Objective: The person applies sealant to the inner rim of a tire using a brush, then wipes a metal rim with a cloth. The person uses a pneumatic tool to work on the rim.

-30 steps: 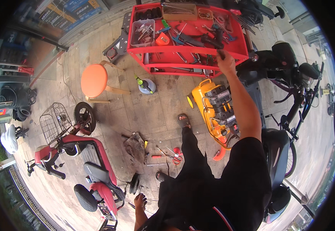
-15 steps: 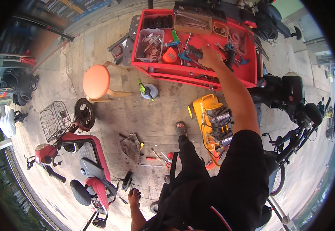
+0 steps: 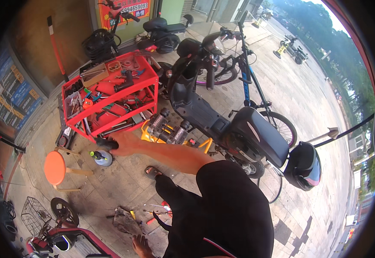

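My right hand is closed around a dark power tool, in front of the red tool cart. The tool's exact kind is hard to make out, as my hand covers part of it. Just beside it on the pavement stands a spray bottle with a green and black top. At the lower edge, my left hand hangs with its fingers apart and nothing in it, near a grey rag on the ground.
An orange-topped stool stands to the left. Beyond my right forearm are a yellow air compressor and a black electric scooter. A red scooter sits at lower left. Several hand tools lie by my feet.
My right hand has come out of the cart's top tray with the dark power tool in it. The head view has swung to the right.
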{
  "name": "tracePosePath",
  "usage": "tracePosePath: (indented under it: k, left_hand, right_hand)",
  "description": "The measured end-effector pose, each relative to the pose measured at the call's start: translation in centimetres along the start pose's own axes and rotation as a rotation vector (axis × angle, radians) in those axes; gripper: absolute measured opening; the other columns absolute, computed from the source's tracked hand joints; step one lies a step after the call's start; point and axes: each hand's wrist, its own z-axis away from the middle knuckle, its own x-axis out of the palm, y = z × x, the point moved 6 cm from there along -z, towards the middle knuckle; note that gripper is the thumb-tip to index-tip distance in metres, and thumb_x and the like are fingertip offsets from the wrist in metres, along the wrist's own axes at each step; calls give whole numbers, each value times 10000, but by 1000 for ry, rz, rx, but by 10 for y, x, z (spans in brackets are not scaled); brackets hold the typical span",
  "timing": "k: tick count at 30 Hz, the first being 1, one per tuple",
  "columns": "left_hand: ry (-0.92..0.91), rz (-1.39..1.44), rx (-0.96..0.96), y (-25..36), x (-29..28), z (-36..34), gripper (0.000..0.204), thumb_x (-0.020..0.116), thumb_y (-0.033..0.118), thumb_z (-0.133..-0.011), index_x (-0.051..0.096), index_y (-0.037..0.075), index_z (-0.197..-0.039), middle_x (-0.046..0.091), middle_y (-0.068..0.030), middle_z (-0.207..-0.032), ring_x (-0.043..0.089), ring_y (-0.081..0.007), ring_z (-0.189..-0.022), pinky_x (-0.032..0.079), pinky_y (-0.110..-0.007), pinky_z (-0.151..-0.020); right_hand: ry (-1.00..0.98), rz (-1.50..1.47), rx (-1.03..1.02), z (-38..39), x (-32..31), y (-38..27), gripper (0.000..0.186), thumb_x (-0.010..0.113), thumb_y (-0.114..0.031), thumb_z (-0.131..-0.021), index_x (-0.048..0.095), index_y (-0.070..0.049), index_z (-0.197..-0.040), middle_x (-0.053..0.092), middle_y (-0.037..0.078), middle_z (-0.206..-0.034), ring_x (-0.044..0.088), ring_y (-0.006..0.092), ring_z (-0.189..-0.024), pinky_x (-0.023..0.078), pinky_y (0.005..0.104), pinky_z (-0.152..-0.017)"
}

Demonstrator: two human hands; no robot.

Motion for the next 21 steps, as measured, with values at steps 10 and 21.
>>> tracePosePath:
  k: [10, 21]
  left_hand:
    - [-820, 288, -67, -60, 132, 175, 593, 409, 595, -978, 552, 97, -1267, 546, -109, -1346, 516, -288, -1257, 383, -453, -1064]
    - [-267, 226, -321, -246, 17, 152, 501, 403, 593, -991, 548, 159, -1197, 635, -117, -853, 606, -265, -721, 501, -413, -618]
  right_hand:
    - [-546, 109, -68, 434, 153, -100, 458, 729, -275, -686, 606, -60, -1072, 661, 174, -961, 624, 376, -1005, 511, 494, -822]
    - [-452, -89, 661, 658, 149, 151, 478, 655, -415, -805, 659, -64, -1129, 677, 207, -1088, 640, 378, -1053, 502, 465, -902]
